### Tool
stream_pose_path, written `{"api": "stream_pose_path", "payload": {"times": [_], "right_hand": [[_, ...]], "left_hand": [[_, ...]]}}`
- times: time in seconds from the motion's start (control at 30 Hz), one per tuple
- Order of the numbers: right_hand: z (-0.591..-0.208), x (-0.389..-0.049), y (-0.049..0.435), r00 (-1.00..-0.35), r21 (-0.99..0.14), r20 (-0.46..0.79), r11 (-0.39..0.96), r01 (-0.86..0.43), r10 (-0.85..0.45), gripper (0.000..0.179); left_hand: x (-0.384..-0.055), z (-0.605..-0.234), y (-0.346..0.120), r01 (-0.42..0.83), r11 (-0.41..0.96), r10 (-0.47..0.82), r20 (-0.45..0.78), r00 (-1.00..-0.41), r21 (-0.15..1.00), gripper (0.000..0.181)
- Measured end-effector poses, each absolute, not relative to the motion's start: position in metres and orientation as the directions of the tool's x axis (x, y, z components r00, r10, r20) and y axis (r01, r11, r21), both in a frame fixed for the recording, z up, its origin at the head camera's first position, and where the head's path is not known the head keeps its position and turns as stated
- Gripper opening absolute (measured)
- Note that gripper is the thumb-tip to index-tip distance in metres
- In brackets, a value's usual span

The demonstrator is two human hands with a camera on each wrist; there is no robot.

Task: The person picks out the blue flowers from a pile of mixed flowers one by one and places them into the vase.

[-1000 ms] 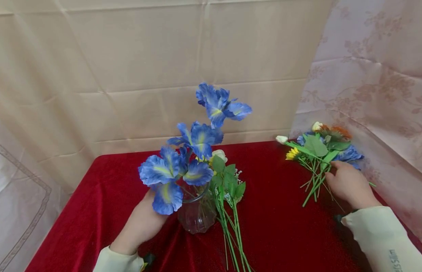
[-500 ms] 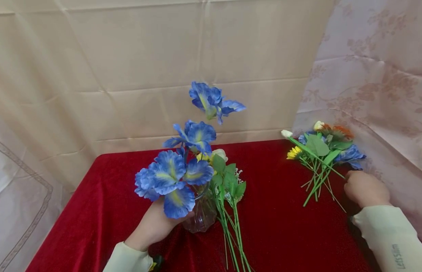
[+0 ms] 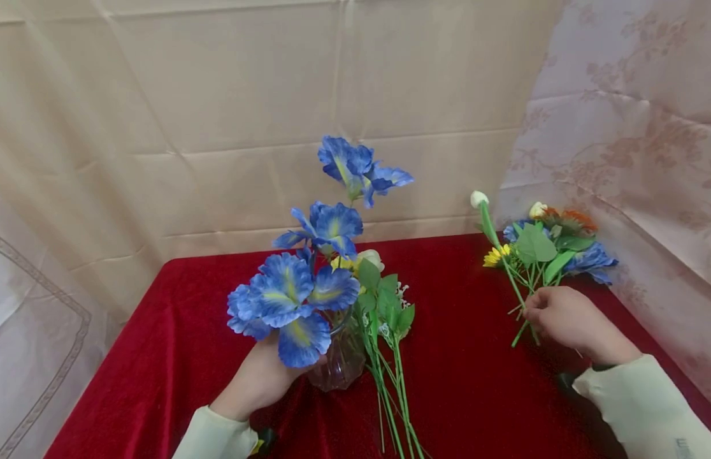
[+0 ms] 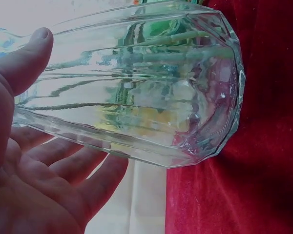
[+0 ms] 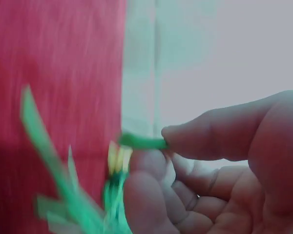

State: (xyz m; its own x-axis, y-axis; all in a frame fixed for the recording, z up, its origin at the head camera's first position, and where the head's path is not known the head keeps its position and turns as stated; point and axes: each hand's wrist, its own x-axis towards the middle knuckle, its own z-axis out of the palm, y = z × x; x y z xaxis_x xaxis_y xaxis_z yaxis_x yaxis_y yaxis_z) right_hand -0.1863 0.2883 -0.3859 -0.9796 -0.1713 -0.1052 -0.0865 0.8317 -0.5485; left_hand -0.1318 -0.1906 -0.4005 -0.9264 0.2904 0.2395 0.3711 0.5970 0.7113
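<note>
Glass met my left hand (image 3: pixel 262 377), thumb and fingers around the vase (image 3: pixel 343 362) (blue flowers (image 3: pixel 287 290) hung over it); farther off, my right hand (image 3: pixel 570 319) pinched a white tulip (image 3: pixel 490 228) by its stem, the flower pile (image 3: pixel 536 245) just beyond.

vase (image 3: pixel 342 370): glossy, glass-like | tablecloth (image 3: pixel 464 376): velvety | blue petals (image 3: pixel 285 293): matt, cloth-like | backdrop (image 3: pixel 235 115): satiny cloth

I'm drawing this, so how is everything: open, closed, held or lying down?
Glass vase: held by the left fingers, stems inside.
Big blue flowers: petals open, above the vase.
White tulip: bud closed, pinched by the right fingers.
Yellow flower: open.
Right-hand pile: lying down, stems crossed.
Leafy bunch: lying beside the vase.
Red cloth: spread out, creased.
</note>
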Motion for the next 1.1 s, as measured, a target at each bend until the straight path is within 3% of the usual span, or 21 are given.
{"api": "stream_pose_path", "payload": {"times": [0.23,0.43,0.57,0.7,0.8,0.93,1.1], "right_hand": [[-0.381,-0.154,0.210,-0.930,-0.744,-0.153,0.658,-0.113,-0.333,0.009],[-0.393,-0.131,0.160,-0.848,-0.767,-0.166,0.607,-0.209,-0.503,0.013],[-0.406,-0.122,0.136,-0.810,-0.714,-0.109,0.612,-0.340,-0.576,0.016],[-0.413,-0.116,0.123,-0.783,-0.557,0.044,0.635,-0.535,-0.621,0.004],[-0.415,-0.112,0.118,-0.739,-0.420,0.127,0.639,-0.645,-0.662,0.022],[-0.418,-0.107,0.114,-0.684,-0.352,0.101,0.617,-0.704,-0.723,0.042],[-0.424,-0.106,0.111,-0.683,-0.362,0.074,0.619,-0.697,-0.726,0.044]], "left_hand": [[-0.132,-0.401,-0.191,0.373,0.594,0.283,0.249,-0.926,0.712,0.070],[-0.133,-0.402,-0.191,0.379,0.603,0.288,0.251,-0.924,0.702,0.070],[-0.134,-0.403,-0.191,0.389,0.605,0.288,0.265,-0.920,0.694,0.070],[-0.134,-0.405,-0.191,0.403,0.609,0.292,0.279,-0.915,0.683,0.072],[-0.134,-0.405,-0.191,0.404,0.611,0.293,0.279,-0.914,0.681,0.074],[-0.134,-0.404,-0.191,0.408,0.609,0.294,0.284,-0.912,0.680,0.073],[-0.134,-0.404,-0.192,0.410,0.603,0.296,0.286,-0.912,0.685,0.072]]}}
